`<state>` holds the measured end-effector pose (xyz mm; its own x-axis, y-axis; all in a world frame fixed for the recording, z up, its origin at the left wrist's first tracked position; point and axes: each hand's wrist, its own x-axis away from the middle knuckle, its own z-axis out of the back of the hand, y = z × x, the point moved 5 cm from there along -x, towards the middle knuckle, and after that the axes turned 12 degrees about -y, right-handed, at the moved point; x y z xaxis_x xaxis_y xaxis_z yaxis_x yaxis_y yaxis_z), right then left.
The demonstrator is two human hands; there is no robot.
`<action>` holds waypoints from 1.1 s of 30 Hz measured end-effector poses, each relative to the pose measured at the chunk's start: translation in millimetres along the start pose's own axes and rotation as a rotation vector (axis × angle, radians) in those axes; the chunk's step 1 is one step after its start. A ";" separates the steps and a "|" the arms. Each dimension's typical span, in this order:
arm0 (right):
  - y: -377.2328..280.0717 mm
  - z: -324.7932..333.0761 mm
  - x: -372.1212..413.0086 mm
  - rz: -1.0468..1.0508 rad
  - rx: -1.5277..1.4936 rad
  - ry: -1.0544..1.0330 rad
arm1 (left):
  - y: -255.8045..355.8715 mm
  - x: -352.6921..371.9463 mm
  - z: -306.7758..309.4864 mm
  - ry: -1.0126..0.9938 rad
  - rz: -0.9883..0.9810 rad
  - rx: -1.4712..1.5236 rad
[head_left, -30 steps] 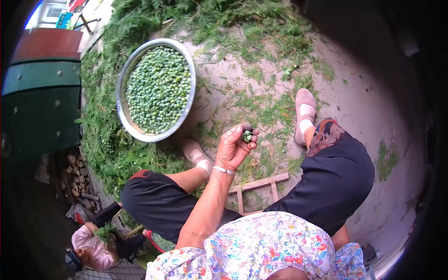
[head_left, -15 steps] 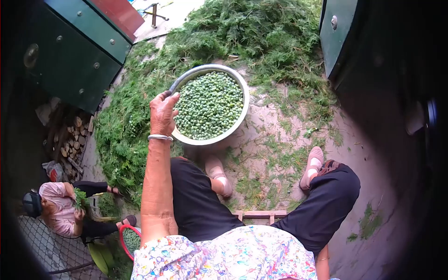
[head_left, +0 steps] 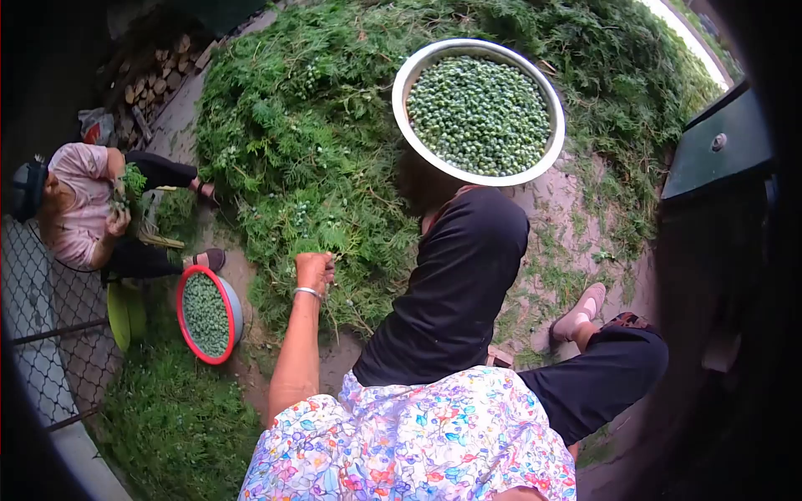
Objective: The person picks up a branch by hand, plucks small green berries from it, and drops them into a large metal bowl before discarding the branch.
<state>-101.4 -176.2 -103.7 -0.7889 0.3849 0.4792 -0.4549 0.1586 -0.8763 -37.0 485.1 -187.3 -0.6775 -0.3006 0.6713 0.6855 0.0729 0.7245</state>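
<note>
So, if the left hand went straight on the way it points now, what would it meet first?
Most likely the heaped conifer branches just beyond the left hand; the exact gap is unclear from this view.

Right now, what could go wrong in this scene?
The left knee appears close to the full metal basin; a shift might spill its green berries. The co-worker's shoe is beside the red-rimmed basin and could kick it. The left hand is closed among leafy branches, which might scratch it.

Left arm (head_left: 294,359) out in front, wrist (head_left: 308,294) nearly straight, left hand (head_left: 314,270) in a fist.
</note>
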 end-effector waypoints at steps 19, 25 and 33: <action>29.6 22.2 78.2 -0.105 0.186 0.060 | -114.7 27.4 16.3 0.437 0.019 -0.659; 34.9 42.3 105.8 -0.094 0.181 0.103 | -187.4 19.1 15.5 0.496 -0.030 0.049; 39.6 67.7 136.4 -0.079 0.175 0.157 | -11.2 75.8 39.0 0.177 -0.161 0.020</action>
<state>-255.0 -178.9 -69.6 -0.6806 0.5162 0.5199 -0.5876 0.0392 -0.8082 -106.5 498.5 -138.5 -0.7192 -0.4719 0.5099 0.5655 0.0288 0.8242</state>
